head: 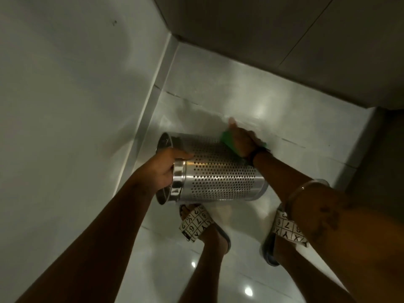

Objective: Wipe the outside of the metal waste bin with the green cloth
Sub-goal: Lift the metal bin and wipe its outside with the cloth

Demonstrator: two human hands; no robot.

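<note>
Two hands on metal waste bin (215, 171), held sideways above glossy tiled floor (273, 106) in wall corner. Left hand (161, 169) fingers curl round rim; right hand (241, 141) fingers press green cloth (228, 139) against perforated side.

A glossy pale tiled floor (218, 101) fills the middle, with small bright spots of light reflected in it. A plain pale wall (65, 84) rises on the left, a grey skirting strip (153, 99) along its foot. Two sandals – left (197, 221) and right (286, 230) – stand on the tiles, their white straps printed with black numbers and letters. A darker panelled surface (284, 40) closes off the far side.
</note>
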